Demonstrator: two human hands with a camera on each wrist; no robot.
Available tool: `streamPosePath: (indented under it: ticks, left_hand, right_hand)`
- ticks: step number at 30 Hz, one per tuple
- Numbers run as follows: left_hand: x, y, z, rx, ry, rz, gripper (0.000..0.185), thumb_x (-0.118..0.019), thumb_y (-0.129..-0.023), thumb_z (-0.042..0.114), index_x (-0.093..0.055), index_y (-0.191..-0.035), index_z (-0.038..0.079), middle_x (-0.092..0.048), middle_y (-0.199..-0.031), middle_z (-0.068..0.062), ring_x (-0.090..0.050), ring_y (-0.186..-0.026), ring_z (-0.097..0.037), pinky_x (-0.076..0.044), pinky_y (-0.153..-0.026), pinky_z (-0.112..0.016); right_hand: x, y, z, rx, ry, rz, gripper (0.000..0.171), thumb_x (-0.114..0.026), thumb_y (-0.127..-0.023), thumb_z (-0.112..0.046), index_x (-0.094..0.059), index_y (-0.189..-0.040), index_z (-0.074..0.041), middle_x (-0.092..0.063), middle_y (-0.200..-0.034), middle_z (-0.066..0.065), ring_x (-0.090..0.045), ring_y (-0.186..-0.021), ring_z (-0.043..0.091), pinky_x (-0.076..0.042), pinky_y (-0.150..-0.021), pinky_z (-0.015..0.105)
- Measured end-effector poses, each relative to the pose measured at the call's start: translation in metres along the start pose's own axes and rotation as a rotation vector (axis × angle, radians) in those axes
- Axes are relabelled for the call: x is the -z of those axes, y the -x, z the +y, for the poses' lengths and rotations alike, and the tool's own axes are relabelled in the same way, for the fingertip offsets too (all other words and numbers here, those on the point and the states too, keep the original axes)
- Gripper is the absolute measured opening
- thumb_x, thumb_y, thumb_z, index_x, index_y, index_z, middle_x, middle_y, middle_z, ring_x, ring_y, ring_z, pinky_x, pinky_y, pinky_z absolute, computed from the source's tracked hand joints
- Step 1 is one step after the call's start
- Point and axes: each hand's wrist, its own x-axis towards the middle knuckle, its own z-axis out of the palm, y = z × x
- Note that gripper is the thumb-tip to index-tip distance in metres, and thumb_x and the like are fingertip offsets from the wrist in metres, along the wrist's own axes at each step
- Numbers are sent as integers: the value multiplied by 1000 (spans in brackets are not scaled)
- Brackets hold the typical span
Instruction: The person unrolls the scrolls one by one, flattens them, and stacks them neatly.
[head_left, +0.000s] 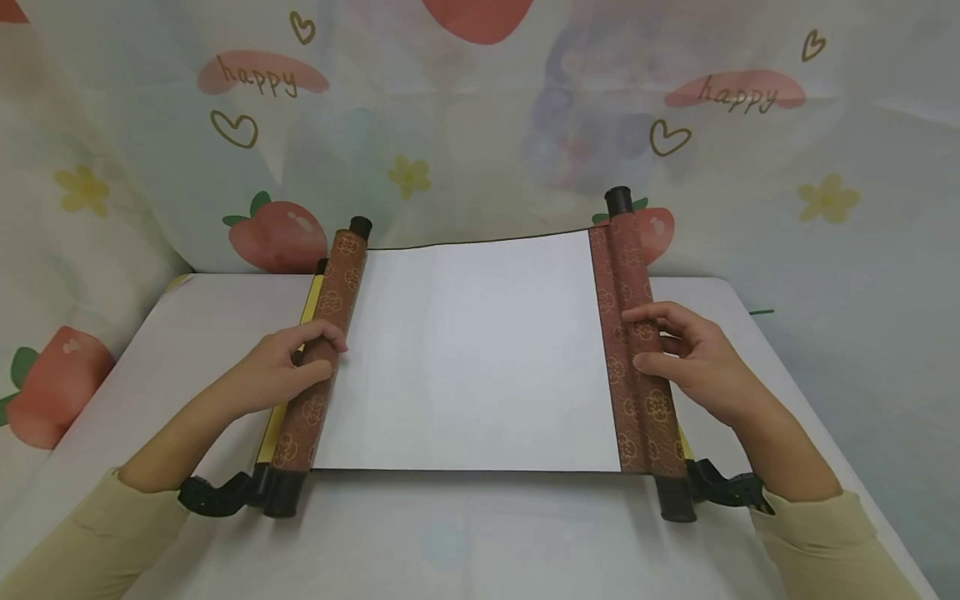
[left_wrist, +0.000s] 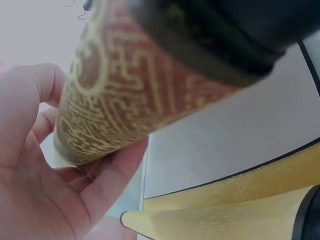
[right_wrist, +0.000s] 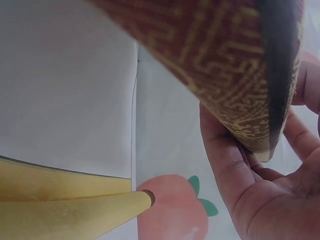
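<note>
Two sleeved forearms come in from the near edge of the white table (head_left: 480,542), at about 7 and 5 o'clock in the head view, each with a dark wrist mount just behind the hand. Between them lies a scroll, opened flat with its blank white sheet (head_left: 468,358) facing up in the middle of the table.

At 9 o'clock of the sheet, the left hand (head_left: 281,371) curls its fingers over the left roller (head_left: 322,350), a brown tube patterned with gold flowers and capped in black at both ends; the thumb lies along its side, so the hand grips the roller. The left wrist view shows the same roller (left_wrist: 130,90) close up, resting against the curled fingers (left_wrist: 35,150), with yellow backing fabric (left_wrist: 225,210) below it.

At 3 o'clock of the sheet, the right hand (head_left: 693,358) rests on the right roller (head_left: 637,350), fingers bent across the brown patterned band and thumb pressed on it lower down, holding it. In the right wrist view the roller (right_wrist: 220,65) sits across the fingers (right_wrist: 225,155).

Farther off, at 12 o'clock, a pale backdrop cloth (head_left: 480,125) printed with peaches, hearts, flowers and the word "happy" hangs behind the table and drapes down both sides.
</note>
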Motion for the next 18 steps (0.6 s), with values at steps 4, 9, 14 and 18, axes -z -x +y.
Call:
streamPosePath:
  ticks: [4,9,14,18]
  left_hand:
    - [-1,-1,-3,-11,-7,4,21,-71,-92,28,-61,-109,19,-62,-112,-4,-51,-95,-24,-44,-74,-36]
    - [1,-1,-5,-9,-18,9,24,-72,-92,25,-59,-110,18,-61,-110,-4,-50,-95,-24,-44,-74,-36]
    - [4,0,-5,1,-22,21,23,-67,-93,16,-59,-114,18,-61,-113,-5,-51,-93,-24,-46,-74,-36]
    - [5,1,-6,-6,-32,15,25,-63,-94,14,-61,-118,19,-63,-119,-3,-53,-96,-22,-48,-77,-36]
  right_hand:
    - [2,0,0,5,17,4,45,-63,-95,-5,-51,-138,-12,-46,-137,4,-54,-115,12,-53,-80,24]
    - [2,0,0,10,14,-2,44,-63,-96,-6,-51,-138,-12,-46,-138,4,-54,-116,12,-53,-80,24]
    - [3,0,2,1,14,-3,44,-63,-96,-8,-51,-138,-13,-47,-139,3,-54,-117,10,-53,-80,23]
    - [4,-1,6,-3,19,-6,44,-63,-96,-9,-51,-139,-14,-46,-140,3,-53,-118,10,-53,-80,24]
